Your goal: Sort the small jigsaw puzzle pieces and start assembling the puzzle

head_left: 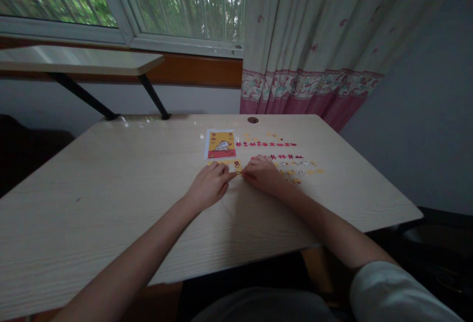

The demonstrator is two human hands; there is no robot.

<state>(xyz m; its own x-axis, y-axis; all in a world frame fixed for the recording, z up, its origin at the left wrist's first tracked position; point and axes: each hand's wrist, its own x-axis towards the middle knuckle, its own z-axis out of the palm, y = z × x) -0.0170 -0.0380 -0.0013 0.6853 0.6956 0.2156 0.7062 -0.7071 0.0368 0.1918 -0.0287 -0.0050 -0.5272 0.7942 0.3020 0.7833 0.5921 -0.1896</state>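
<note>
Yellow jigsaw puzzle pieces, partly joined into a strip (237, 164), lie just below a printed picture card (222, 144) with a white animal on yellow and red. My left hand (212, 184) rests on this strip, fingers curled and one digit pressing at its lower right edge. From the other side my right hand (263, 174) meets it, fingertips pinched on a small yellow jigsaw puzzle piece (238, 173), mostly covered by the fingers. Part of the strip is hidden beneath my left hand.
Red puzzle pieces (271, 144) lie in rows to the right of the card. Yellow and white pieces (301, 172) are spread beyond my right hand. A raised shelf (81, 61) stands at the back left, and a cable hole (253, 120) sits near the table's far edge.
</note>
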